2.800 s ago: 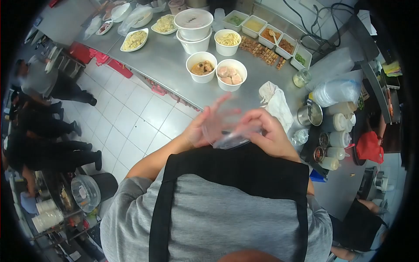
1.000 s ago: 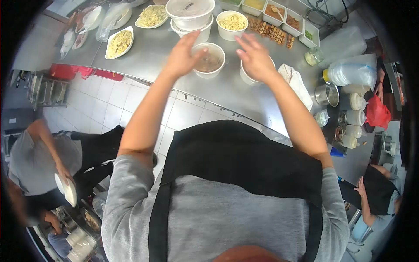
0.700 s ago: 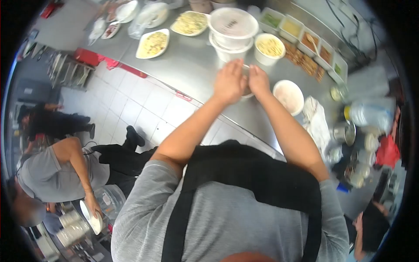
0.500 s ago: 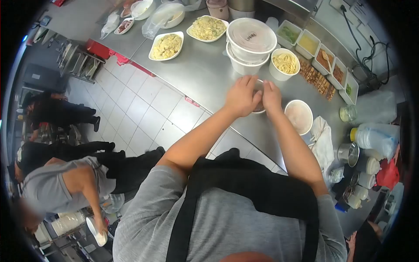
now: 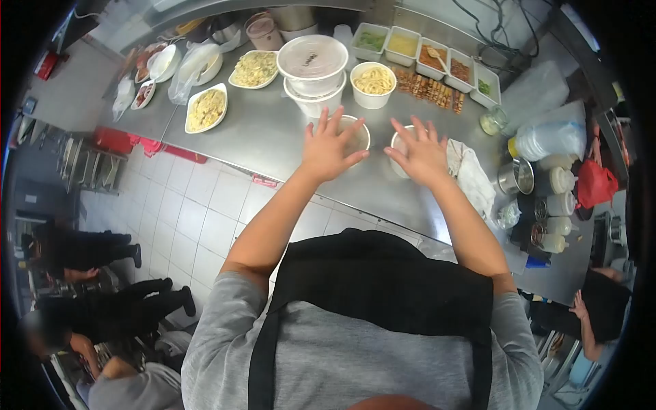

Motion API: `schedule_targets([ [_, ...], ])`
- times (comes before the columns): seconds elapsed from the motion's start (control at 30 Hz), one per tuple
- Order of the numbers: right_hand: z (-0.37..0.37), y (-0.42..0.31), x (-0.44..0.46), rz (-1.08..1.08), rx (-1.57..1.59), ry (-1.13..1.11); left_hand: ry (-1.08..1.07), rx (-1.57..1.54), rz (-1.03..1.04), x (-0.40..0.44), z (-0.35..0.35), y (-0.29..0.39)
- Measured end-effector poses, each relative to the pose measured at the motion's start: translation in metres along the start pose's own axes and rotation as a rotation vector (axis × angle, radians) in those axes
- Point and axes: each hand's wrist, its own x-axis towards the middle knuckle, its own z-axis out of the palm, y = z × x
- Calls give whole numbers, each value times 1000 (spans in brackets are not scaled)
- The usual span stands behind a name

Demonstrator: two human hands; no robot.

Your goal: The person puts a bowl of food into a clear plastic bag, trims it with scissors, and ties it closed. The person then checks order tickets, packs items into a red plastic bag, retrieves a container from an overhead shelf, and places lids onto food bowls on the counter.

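Observation:
My left hand (image 5: 329, 152) is spread open above the left side of a round white tub (image 5: 360, 139), covering part of it. Fingers apart, my right hand (image 5: 422, 156) is over a second white tub (image 5: 398, 164) and hides most of its top. I cannot tell whether either hand touches a tub. Just behind them stands a stack of white tubs, with a lidded one (image 5: 312, 60) with writing on top. A tub of noodles (image 5: 374, 83) sits to the right of the stack.
White dishes of yellow food (image 5: 206, 109) stand at left on the steel counter (image 5: 253, 147). Topping trays (image 5: 403, 46) and skewers (image 5: 430, 91) line the back. A cloth (image 5: 471, 178), metal pot (image 5: 517, 176) and squeeze bottles (image 5: 562, 181) are at right. Other people (image 5: 102, 307) stand behind.
Both hands were together on the left tub; they have come apart with fingers spread, the right one moving over to the other tub. My view has also shifted.

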Motion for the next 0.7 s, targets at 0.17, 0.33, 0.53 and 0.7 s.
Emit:
schedule_targets([
  [0.17,9,17,-10,80,37,86,-33,-19,-53,23,23,28],
  [0.33,-48,48,-66,-9,270,642,160,-323,309,39,27,4],
  [0.53,-156,181,-206,123,215,1327,638,-414,-3,-4,11,22],
  [0.7,-143,335,-328,890,59,1224,729,-329,-11,-14,-19,71],
])
